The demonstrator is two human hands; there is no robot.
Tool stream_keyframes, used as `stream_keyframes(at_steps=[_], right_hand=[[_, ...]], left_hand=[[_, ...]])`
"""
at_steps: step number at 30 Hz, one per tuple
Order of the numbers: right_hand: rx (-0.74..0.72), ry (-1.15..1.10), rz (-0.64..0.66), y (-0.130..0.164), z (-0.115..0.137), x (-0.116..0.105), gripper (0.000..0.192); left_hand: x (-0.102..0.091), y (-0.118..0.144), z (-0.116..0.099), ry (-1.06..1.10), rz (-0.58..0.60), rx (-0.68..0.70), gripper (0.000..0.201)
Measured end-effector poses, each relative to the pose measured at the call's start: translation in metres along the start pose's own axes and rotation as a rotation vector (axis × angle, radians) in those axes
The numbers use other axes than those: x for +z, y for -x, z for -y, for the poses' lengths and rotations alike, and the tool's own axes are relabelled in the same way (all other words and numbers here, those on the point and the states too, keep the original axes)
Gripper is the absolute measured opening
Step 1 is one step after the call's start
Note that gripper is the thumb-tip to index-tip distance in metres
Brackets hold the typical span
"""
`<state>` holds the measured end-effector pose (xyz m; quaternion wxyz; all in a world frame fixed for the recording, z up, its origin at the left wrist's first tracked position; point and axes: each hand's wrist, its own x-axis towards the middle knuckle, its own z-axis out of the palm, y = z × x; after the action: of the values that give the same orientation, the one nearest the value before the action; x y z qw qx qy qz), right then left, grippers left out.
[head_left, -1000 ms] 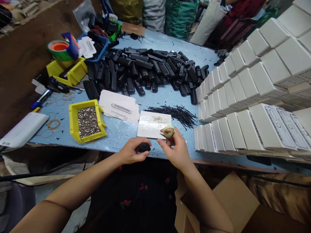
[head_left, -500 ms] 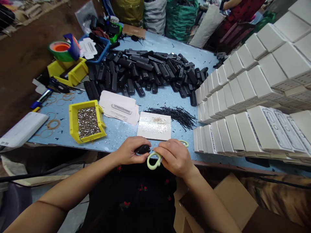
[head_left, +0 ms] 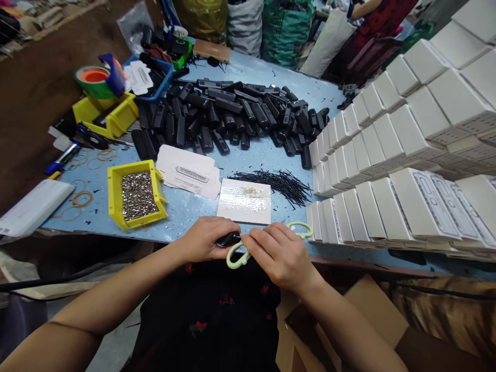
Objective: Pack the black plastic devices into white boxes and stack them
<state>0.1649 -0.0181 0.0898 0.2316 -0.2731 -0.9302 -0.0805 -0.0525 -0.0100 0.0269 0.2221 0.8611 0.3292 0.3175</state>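
- Blue desk (head_left: 186, 214) under me, crowded nearly end to end; sacks (head_left: 287, 36) line the far side.
- Far left, I have a white slab (head_left: 34, 206) and rubber bands (head_left: 82, 199), well apart from the hands.
- Next, a yellow bin (head_left: 113, 201) of metal bits (head_left: 138, 194). It sits near the left forearm (head_left: 127, 287); I judge that a wide elbow swing could knock it and spill the bits.
- Cards (head_left: 188, 170) lie just beside the bin, and behind them a heap of black casings (head_left: 232, 111) blocks much of the desk's rear.
- Left hand (head_left: 209, 237) is curled firmly around one casing (head_left: 228, 238), at the desk's front edge. A loosened grip would probably drop it into the lap.
- White plate (head_left: 227, 209) lies just beyond both hands, with fine glittering bits on it; a careless knuckle might scatter them.
- Right hand (head_left: 284, 253) is closed around the scissors (head_left: 243, 260), rings jutting out either side, while its fingertips meet the casing's end. I can't tell what they pinch there. The scissors could slip or jab if the wrist twists, and the loose ring may catch something.
- Black strips (head_left: 290, 186) lie behind the plate.
- White boxes (head_left: 406, 201) wall off my right side; the near ring comes close to them, so a sideways push might topple some.
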Motion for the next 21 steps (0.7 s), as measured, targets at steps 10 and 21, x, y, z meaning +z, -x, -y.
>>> stream_keyframes(at_steps=[10, 21], right_hand=[[1.037, -1.057, 0.382, 0.000, 0.003, 0.031, 0.032], [0.753, -0.717, 0.284, -0.002, -0.006, 0.034, 0.020]], left_hand=[[0.009, 0.000, 0.004, -0.546, 0.051, -0.067, 0.019], [0.011, 0.000, 0.014, -0.513, 0.016, -0.056, 0.018]])
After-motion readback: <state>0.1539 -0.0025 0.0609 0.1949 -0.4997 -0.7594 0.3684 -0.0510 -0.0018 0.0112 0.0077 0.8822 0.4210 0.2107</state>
